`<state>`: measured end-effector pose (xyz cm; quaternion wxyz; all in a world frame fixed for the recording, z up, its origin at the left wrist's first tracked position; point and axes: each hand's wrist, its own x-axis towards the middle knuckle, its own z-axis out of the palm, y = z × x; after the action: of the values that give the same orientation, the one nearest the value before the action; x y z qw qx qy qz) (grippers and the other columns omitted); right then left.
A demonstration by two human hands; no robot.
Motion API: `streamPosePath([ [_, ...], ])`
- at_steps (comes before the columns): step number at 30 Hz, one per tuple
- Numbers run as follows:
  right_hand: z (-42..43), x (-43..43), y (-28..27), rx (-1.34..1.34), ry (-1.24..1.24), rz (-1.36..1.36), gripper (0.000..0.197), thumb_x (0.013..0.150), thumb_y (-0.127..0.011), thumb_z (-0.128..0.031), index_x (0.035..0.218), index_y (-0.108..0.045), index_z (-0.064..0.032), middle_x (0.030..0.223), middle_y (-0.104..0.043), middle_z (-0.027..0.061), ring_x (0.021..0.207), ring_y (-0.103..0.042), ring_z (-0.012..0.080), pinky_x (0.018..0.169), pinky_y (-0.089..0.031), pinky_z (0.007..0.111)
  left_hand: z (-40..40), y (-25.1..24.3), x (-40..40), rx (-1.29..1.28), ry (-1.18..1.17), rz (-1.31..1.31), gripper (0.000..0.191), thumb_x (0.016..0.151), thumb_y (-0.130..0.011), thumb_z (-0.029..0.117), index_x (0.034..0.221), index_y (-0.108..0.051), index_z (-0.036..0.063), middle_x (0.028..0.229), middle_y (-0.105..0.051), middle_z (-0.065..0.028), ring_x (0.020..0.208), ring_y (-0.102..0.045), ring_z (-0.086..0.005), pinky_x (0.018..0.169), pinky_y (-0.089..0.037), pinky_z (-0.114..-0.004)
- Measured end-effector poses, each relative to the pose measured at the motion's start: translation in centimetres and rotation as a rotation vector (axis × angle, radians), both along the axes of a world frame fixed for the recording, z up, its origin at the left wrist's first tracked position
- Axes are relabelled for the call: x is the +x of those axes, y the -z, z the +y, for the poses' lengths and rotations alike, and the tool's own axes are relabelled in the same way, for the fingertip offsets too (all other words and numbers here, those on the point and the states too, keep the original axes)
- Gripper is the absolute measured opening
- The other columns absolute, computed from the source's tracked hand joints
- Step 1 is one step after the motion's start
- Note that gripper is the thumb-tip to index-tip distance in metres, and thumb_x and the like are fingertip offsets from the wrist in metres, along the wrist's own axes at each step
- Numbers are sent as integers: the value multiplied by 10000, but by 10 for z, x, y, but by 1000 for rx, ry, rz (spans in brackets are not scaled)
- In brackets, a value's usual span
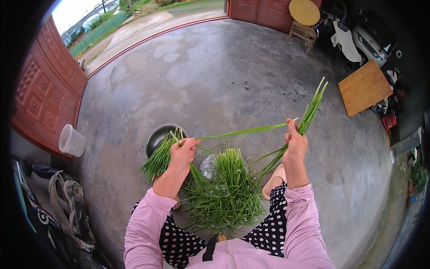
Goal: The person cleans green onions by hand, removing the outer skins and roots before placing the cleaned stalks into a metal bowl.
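Observation:
My left hand (183, 153) pinches a few long green leaves that look like garlic chives (242, 131). These leaves stretch across to my right hand (296, 141), which also grips a thicker bunch of chives (311, 109) with pale ends pointing up and leaf tips hanging below. A large pile of chives (225, 198) lies on the floor between my feet. Beside my left hand, another heap of chives (158, 154) lies over a dark metal basin (155, 139) and hides part of it. Crumpled clear plastic (208, 166) sits against the pile.
A white bucket (72, 141) stands by the red door (47, 90) at left. Straps and gear (69, 201) lie at lower left. To the right, a wooden board (365, 88) leans near parked vehicles. A stool (302, 33) stands at the back.

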<state>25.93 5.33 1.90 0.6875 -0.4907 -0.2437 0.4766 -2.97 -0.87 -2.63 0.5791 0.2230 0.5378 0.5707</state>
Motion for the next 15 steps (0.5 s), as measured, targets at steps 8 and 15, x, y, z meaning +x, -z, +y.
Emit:
streamPosePath([
  [8, -12, -18, 1, -72, -137, -103, 104, 810, -627, -148, 826, -646, -47, 718, -594, -42, 488, -303, -1, 451, -239, 170, 0, -17, 5, -93, 472, 369, 240, 790, -613, 120, 993, -601, -8, 643, -504, 39, 469, -354, -19, 438, -289, -168],
  [15, -43, -70, 18, -98, -388, -221, 114, 807, -625, -120, 860, -647, -21, 794, -631, 10, 660, -513, 58, 667, -409, 207, -7, -32, 38, 191, 541, 455, 416, 784, -640, 150, 1146, -505, -6, 924, -531, 0, 747, -463, -55, 661, -408, -229],
])
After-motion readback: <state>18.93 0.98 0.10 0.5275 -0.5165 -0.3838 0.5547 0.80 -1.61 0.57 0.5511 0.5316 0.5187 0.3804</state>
